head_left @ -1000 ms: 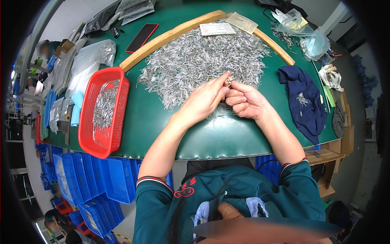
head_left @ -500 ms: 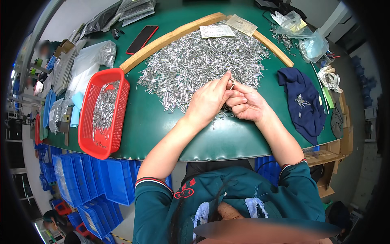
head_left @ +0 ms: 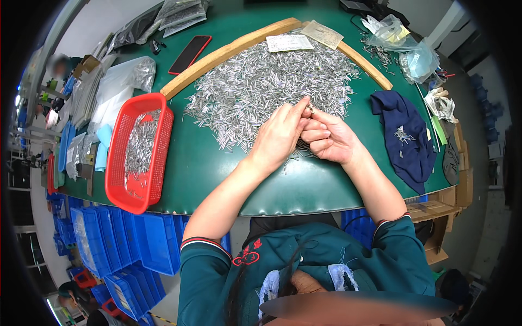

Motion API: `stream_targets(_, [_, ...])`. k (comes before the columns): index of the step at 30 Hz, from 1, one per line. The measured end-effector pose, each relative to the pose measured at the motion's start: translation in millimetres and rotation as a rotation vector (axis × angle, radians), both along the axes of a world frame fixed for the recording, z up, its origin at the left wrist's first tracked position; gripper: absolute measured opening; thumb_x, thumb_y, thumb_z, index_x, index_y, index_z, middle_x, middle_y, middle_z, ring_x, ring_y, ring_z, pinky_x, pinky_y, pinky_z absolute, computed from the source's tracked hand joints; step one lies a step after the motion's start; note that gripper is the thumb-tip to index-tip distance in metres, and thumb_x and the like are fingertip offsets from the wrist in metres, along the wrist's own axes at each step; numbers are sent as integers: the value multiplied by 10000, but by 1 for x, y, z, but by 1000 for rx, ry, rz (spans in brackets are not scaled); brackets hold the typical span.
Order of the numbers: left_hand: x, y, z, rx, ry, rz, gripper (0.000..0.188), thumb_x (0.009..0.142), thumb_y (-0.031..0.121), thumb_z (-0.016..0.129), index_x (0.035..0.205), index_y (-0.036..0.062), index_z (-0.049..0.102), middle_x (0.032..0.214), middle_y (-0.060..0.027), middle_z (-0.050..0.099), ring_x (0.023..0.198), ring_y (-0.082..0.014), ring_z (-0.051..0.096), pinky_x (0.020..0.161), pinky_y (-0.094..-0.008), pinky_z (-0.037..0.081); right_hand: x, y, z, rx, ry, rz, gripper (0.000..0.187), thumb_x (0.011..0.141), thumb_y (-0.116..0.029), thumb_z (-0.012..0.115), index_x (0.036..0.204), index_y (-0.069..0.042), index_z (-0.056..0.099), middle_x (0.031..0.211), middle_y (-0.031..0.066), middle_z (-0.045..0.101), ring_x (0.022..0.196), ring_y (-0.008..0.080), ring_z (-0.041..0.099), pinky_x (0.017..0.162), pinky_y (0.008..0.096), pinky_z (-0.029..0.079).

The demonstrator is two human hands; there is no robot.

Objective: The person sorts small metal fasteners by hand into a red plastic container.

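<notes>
A wide heap of small silvery metal pins (head_left: pixel 239 92) lies on the green table. Over its near edge my left hand (head_left: pixel 275 133) and my right hand (head_left: pixel 330 137) meet, fingertips together. Between the thumbs and forefingers sit a few small metal pins (head_left: pixel 310 109), partly hidden by the fingers. Both hands are closed in a pinch, the right with its other fingers curled in. To the left stands a red perforated basket (head_left: pixel 112 157) with more pins (head_left: pixel 140 146) inside. On the right, a dark blue cloth (head_left: pixel 399 157) carries a small cluster of pins (head_left: pixel 403 135).
Two wooden bars (head_left: pixel 217 52) border the heap's far side, with paper slips (head_left: pixel 289 43) beside them. A red-edged phone (head_left: pixel 189 55) lies at the far left. Plastic bags (head_left: pixel 418 60) sit at the far right. Blue bins (head_left: pixel 155 239) stand below the table's left edge.
The fingertips have shifted very slightly around the small pins. Both hands otherwise stay in the same place over the heap.
</notes>
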State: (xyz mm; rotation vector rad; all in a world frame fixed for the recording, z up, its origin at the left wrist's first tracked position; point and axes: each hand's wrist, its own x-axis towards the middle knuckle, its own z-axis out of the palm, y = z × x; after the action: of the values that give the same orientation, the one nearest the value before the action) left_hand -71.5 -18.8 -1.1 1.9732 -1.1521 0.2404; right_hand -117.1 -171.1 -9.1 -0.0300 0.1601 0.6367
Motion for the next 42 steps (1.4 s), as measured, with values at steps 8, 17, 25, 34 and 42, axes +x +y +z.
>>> stream_targets(8, [-1,-3,-5,-78,74,39,303,839,46,482,1141,64,489,885,-107,499,809,-231,536,698,-310,445,4,3,0,-82,-93,-60,169,884,-208,385,810,-84,473,587,-53,369,474,18,350,323,133,263])
stream_targets(17, [-3,-4,-4,-207,196,-11,205,850,63,470,1038,31,545,878,-110,504,782,-226,529,687,-305,438,5,-3,-8,99,-47,-10,178,821,-214,394,696,-102,454,536,-49,340,420,46,306,341,161,240])
stream_targets(25, [-12,-3,8,-253,529,-129,195,853,43,452,1018,26,556,887,-106,518,761,-205,533,678,-281,442,6,-7,-10,157,-75,66,263,781,-247,369,549,-126,390,457,-40,275,377,66,286,337,179,238])
stream_targets(34, [-12,-9,-4,-218,16,-65,207,800,-26,495,991,32,550,898,-99,532,775,-219,560,664,-285,473,3,1,2,-125,31,-16,309,824,-276,385,536,-164,390,415,-59,281,318,43,266,289,165,194])
stream_targets(42, [-14,-5,2,-165,92,-60,206,835,12,465,1027,31,535,879,-106,523,745,-184,574,655,-270,465,1,13,1,-343,28,-143,245,842,-282,405,662,-126,466,479,-41,383,331,33,302,278,143,209])
